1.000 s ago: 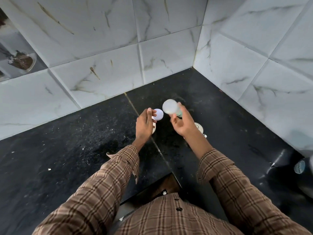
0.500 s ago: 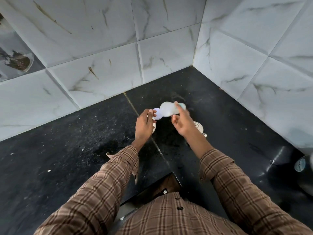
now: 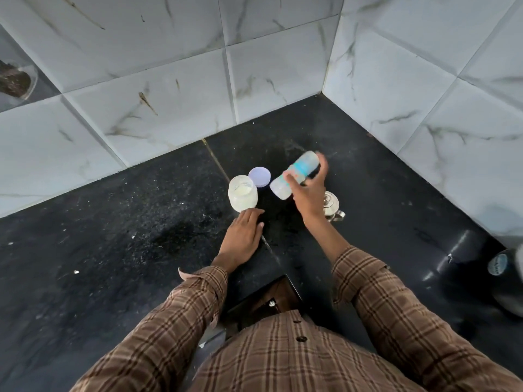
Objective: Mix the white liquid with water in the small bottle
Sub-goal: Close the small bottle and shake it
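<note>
Head view, looking down on a black stone counter set into a corner of white marbled wall tiles. Right hand is closed around the middle of the small bottle, a clear plastic bottle with a turquoise printed band, held tilted above the counter with its lower end toward a small jar; motion blur hides which end is the mouth and whether any cap is on it. The jar stands upright and open on the counter and holds the white liquid, with film clinging to its wall. A round pale lid lies flat just behind the jar, apart from it. Left hand rests flat on the counter, fingers together, fingertips at the jar's base; whether they touch it cannot be told. A small steel vessel sits partly hidden behind the right wrist. Handling, as judged: the bottle looks light and thin-walled, likely to flex under a hard squeeze, so the wrap around the labelled mid-body, where the print gives some friction, suits it better than a pinch at either end. The jar appears rigid and light with a narrow footing, easily tipped, and possibly slick with residue; steady it low on the wall, not at the rim
</note>
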